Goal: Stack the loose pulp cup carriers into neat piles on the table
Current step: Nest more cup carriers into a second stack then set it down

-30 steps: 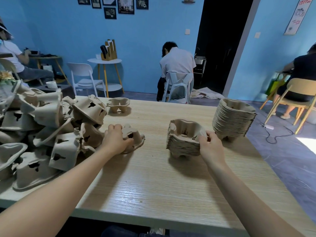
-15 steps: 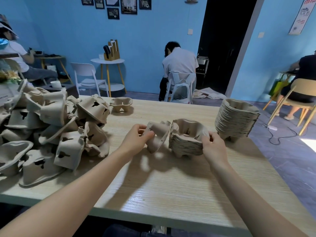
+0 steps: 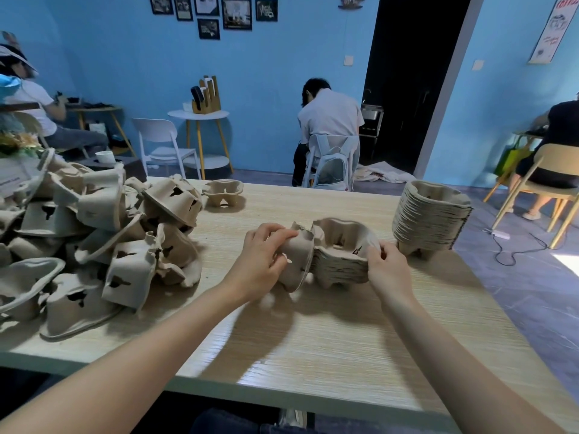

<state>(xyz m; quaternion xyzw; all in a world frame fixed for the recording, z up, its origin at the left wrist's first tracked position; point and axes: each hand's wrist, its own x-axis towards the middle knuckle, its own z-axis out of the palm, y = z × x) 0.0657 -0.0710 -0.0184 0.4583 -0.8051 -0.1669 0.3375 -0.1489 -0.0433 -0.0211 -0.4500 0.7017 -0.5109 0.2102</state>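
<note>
My left hand (image 3: 261, 258) grips one loose pulp cup carrier (image 3: 296, 266), tilted on edge just left of a short stack of carriers (image 3: 340, 261) at the table's middle. My right hand (image 3: 387, 264) pinches the right rim of that short stack. A taller stack of carriers (image 3: 430, 217) stands at the far right of the table. A jumbled heap of loose carriers (image 3: 94, 242) covers the left side. A single upright carrier (image 3: 223, 191) sits near the far edge.
The wooden table (image 3: 329, 346) ends close to the tall stack on the right. Beyond it are white and wooden chairs, a small round side table and three seated people. A cable lies on the floor at right.
My left hand lifted one carrier off the table beside the heap and carried it right, up against the short stack. My right hand stayed on the stack's right rim.
</note>
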